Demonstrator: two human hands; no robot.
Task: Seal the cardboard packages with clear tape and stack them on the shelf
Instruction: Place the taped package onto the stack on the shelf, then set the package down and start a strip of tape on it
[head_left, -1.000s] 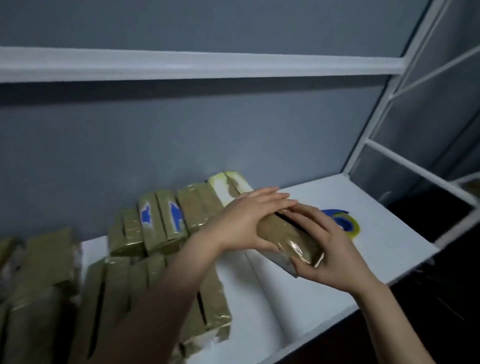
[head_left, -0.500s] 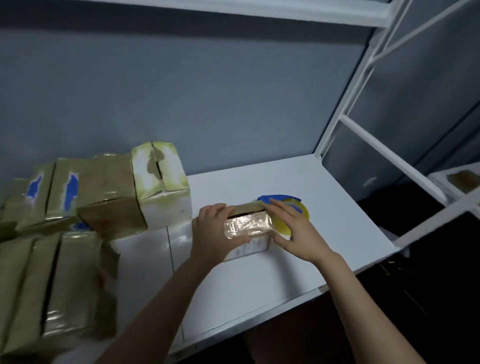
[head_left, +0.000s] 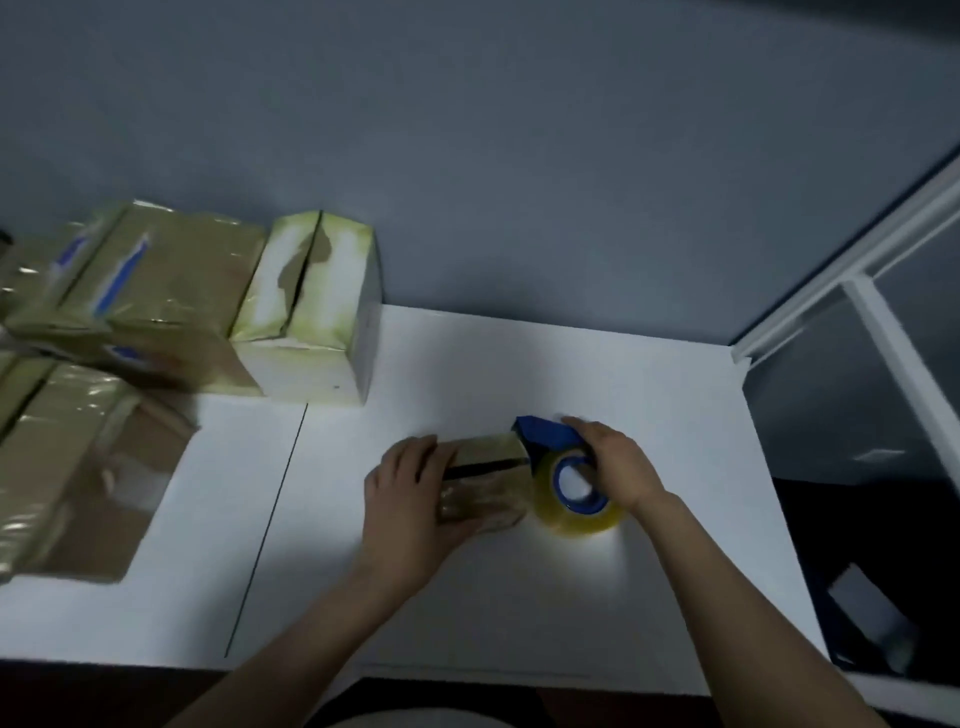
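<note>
Glossy film over brown cardboard package (head_left: 483, 480); shelf (head_left: 519, 597) smooth, matt white, perhaps laminate.

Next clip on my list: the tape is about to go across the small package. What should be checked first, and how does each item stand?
1. Package lies flat on the shelf: ok.
2. Left hand holds the package's left end: ok.
3. Right hand grips the tape dispenser: ok.
4. Dispenser sits at the package's right end: ok.
5. Tape end stuck to the package: cannot tell, blurred.
6. Top seam closed: not ok, a dark gap shows along it.
</note>
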